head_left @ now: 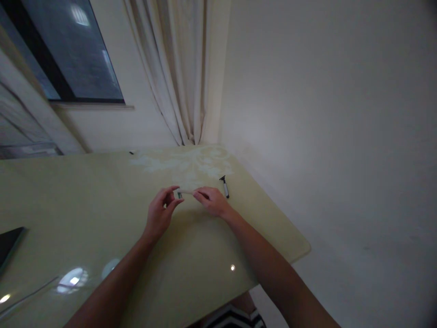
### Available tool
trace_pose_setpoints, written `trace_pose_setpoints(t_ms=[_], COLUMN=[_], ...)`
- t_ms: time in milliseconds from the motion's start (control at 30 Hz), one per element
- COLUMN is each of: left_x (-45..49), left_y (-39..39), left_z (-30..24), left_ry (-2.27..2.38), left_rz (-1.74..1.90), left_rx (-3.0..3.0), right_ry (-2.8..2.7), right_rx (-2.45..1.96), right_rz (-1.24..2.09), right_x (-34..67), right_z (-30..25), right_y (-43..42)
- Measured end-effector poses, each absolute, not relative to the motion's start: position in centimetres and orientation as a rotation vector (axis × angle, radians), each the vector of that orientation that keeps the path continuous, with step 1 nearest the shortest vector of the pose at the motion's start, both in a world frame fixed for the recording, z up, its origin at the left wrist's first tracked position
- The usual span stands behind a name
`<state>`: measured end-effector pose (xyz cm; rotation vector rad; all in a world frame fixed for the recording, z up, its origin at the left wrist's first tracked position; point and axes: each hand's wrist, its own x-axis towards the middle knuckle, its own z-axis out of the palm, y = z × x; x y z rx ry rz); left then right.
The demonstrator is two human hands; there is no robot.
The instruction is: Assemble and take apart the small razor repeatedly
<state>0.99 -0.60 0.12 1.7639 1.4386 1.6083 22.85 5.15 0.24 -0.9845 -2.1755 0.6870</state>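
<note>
Both my hands meet over the far middle of a glossy pale yellow table (85,205). My left hand (160,214) pinches the greenish head end of a small pale razor-like tool (182,193) between thumb and fingers. My right hand (211,200) grips the light handle end of the same tool, fingers curled around it. A second razor (225,187), with a black head and a white and black handle, lies on the table just right of my right hand, untouched.
A cream curtain (180,68) hangs in the corner behind the table. A dark window (68,50) is at the upper left, a plain wall on the right. A dark flat object (8,243) lies at the table's left edge. The table's right corner (305,248) is rounded.
</note>
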Motion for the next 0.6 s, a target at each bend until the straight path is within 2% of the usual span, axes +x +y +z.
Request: trace_pose_setpoints(t_ms=[600], left_x=[0.65], left_y=[-0.43], left_z=[-0.26], left_ry=[1.449], left_rz=[1.605], left_rx=[1.716], right_ry=[-2.15], right_rx=[-1.055], right_rz=[0.651], right_x=[22.41], right_z=[0.66], right_y=[4.8])
